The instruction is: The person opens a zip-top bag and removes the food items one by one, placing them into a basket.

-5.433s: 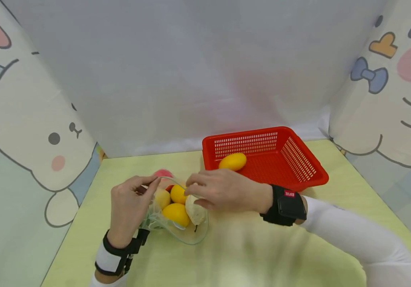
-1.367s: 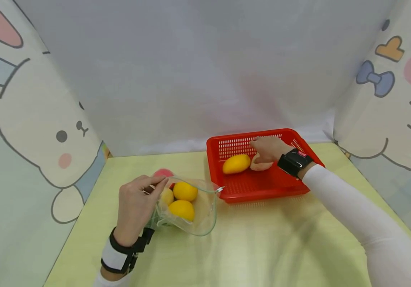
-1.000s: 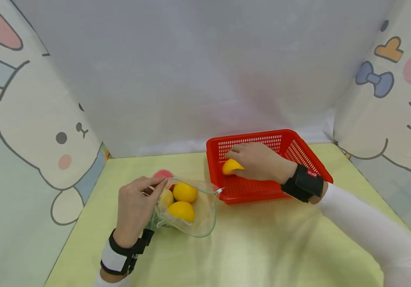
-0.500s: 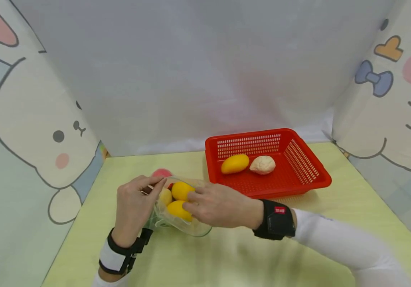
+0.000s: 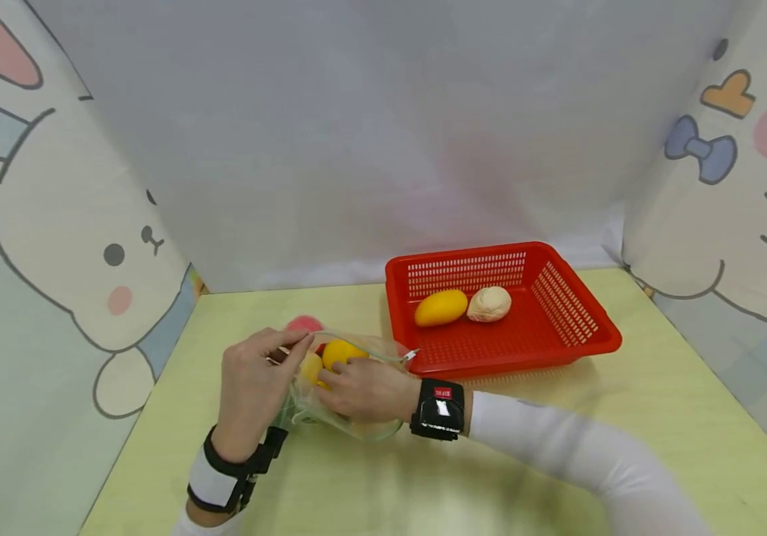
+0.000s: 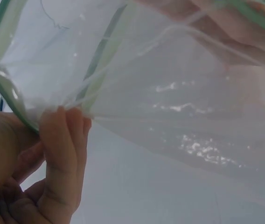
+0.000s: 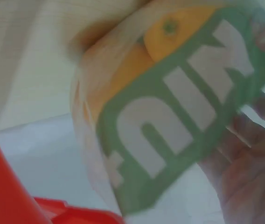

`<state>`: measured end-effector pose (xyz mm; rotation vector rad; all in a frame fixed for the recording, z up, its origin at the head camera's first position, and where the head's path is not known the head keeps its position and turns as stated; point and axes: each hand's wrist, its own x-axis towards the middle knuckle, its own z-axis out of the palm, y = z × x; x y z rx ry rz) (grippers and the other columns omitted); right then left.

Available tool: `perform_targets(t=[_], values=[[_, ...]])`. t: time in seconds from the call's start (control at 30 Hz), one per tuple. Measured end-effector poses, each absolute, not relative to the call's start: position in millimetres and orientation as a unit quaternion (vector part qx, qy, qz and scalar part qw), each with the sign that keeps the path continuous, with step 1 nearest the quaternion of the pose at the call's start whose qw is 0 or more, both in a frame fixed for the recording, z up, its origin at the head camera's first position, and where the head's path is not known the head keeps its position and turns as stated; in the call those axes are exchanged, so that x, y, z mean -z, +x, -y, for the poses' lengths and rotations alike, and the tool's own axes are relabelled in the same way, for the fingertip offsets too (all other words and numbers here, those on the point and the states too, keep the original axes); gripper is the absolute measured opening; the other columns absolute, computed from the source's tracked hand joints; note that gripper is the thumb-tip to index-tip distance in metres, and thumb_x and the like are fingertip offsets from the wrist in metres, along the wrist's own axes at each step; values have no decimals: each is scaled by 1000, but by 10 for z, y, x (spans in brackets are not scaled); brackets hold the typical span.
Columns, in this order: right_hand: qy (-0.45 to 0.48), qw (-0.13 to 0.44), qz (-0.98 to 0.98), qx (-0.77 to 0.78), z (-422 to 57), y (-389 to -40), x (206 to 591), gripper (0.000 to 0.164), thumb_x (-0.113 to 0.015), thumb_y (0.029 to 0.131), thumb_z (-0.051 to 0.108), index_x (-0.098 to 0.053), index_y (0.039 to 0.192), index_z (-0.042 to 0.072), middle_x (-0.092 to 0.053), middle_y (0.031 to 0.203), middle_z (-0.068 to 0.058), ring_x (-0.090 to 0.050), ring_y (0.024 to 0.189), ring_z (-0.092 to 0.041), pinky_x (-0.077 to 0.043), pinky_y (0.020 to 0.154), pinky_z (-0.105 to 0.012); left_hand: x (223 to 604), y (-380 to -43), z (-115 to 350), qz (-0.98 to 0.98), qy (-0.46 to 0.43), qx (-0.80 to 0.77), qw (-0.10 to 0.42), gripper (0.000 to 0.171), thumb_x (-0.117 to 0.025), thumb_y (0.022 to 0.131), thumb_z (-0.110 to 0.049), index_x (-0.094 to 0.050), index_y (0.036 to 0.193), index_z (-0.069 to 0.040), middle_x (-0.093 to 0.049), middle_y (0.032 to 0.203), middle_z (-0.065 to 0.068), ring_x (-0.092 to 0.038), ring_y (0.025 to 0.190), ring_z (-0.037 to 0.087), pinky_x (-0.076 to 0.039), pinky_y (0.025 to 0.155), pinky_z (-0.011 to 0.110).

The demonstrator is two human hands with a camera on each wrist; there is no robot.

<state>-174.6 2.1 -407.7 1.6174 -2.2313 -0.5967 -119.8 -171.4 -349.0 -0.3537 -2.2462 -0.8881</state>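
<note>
While left hand (image 5: 252,391) pinches filmy bag (image 6: 179,102), round fruit (image 5: 345,351)

We've got red basket (image 5: 544,320), yellow fruit (image 5: 441,307), cream lump (image 5: 489,304), yellow-green table (image 5: 698,372), clear bag (image 6: 188,126) with green-and-white printed band (image 7: 184,109).

Pale yellow-green table (image 5: 678,387). Red basket (image 5: 538,316) sits on it, toward back. See-through bag (image 7: 170,112) on it too, left of basket.
</note>
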Motion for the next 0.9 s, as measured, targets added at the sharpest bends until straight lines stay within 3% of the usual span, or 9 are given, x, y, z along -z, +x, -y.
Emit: perform_targets(t=[0.17, 0.27, 0.43, 0.6, 0.77, 0.9], values=[[553, 83, 802, 210, 87, -1799, 4216, 41, -63, 104, 41, -59, 139, 21, -59, 134, 3, -60, 109, -13, -55, 80, -17, 3498, -1192, 1721, 864, -137, 338, 347, 8, -88, 82, -3, -86, 90, -4, -74, 68, 6, -68, 54, 16, -52, 57, 10], [549, 82, 800, 226, 109, -1798, 4286, 51, -65, 103, 43, -56, 147, 20, -55, 141, 3, -59, 115, -13, -53, 82, -14, 3512, -1193, 1719, 865, -138, 336, 346, 8, -89, 83, -3, -86, 90, -4, -75, 69, 6, -68, 55, 16, -52, 58, 11], [543, 103, 798, 238, 73, -1781, 4335, 53, -67, 102, 44, -53, 148, 20, -53, 142, 5, -57, 115, -10, -48, 82, -11, 3525, -1196, 1710, 869, -138, 331, 342, 9, -89, 83, -4, -86, 91, -4, -76, 71, 7, -68, 55, 16, -53, 57, 12], [554, 120, 787, 242, 21, -1782, 4301, 44, -65, 104, 41, -54, 143, 22, -52, 140, 3, -57, 113, -10, -50, 82, -11, 3514, -1186, 1711, 870, -132, 332, 339, 10, -89, 83, -4, -86, 92, -4, -76, 70, 6, -68, 55, 16, -52, 57, 11], [581, 206, 756, 218, -94, -1756, 4162, 38, -64, 105, 33, -56, 141, 25, -59, 129, 2, -63, 103, -12, -56, 78, -15, 3488, -1176, 1723, 868, -127, 341, 337, 10, -88, 83, -4, -86, 93, -5, -76, 70, 6, -68, 55, 17, -51, 60, 7], [591, 223, 747, 207, -218, -1697, 3947, 46, -67, 104, 32, -51, 147, 26, -61, 128, 0, -63, 103, -14, -59, 82, -20, 3466, -1178, 1739, 869, -129, 335, 340, 10, -88, 84, -5, -86, 94, -5, -76, 71, 7, -68, 56, 17, -50, 60, 5]])
